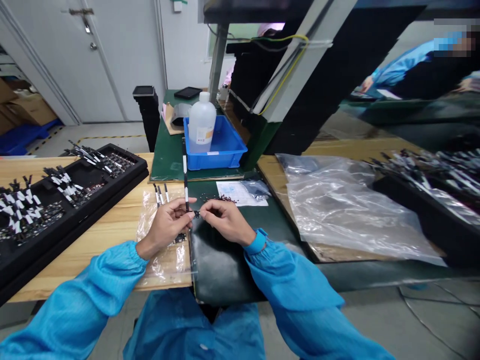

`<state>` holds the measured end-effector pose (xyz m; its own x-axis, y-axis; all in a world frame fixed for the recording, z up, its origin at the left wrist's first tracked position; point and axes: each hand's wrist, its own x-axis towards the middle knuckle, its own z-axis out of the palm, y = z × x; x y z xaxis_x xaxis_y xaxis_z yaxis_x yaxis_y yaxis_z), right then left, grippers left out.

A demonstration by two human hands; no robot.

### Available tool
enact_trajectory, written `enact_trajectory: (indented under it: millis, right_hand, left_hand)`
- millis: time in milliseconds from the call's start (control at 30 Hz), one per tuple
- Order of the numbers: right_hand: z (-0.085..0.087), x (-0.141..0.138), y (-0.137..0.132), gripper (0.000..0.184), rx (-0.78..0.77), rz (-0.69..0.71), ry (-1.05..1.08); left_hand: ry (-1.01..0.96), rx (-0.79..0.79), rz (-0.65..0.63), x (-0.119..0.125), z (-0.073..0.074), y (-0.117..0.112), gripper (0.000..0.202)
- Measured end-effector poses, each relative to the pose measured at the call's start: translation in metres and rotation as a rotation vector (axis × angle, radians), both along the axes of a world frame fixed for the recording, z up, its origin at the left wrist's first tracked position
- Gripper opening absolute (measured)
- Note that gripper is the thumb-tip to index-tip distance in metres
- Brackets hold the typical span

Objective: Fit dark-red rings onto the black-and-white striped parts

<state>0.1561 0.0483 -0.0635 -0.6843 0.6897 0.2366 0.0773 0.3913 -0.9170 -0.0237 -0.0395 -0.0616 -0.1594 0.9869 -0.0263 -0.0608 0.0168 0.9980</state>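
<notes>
A dark green work surface [221, 272] is adjoining a pale wood-grain tabletop [116, 215], with grey double doors [67, 60] standing beyond. The left hand [170, 221] is pinching a small black electronic part [196, 214]; the right hand [225, 221] is pressing fingertips together at its right edge, anything between too small to tell.

The upright strip [185, 182] looks matt black, with smooth white bands. The sleeves [296, 280] are smooth cloth with a soft sheen. The counter [123, 216] is pale, smooth-grained wood; the green mat [228, 277] is faintly glossy. The large bag [348, 215] is clear, wrinkled, shiny plastic, the bottle [202, 117] translucent plastic, the bin [221, 162] smooth plastic, the sheet [232, 191] paper.
</notes>
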Motion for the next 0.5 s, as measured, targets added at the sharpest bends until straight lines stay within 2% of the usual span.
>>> enact_trajectory:
  millis: [133,333,500]
  right_hand:
    - [-0.0014,-0.0002,0.0008,0.022,0.039,-0.026,0.006]
    - [-0.0052,-0.0002,0.0027,0.021,0.046,-0.025,0.04]
    - [-0.01,-0.0024,0.0019,0.038,0.028,-0.057,0.062]
  left_hand:
    - [0.067,-0.041,0.016,0.0,-0.0011,-0.0005,0.032]
    - [0.092,-0.059,0.01,-0.0008,-0.0008,0.0,0.031]
    - [0.018,-0.057,0.043,0.0009,-0.0004,0.0019,0.035]
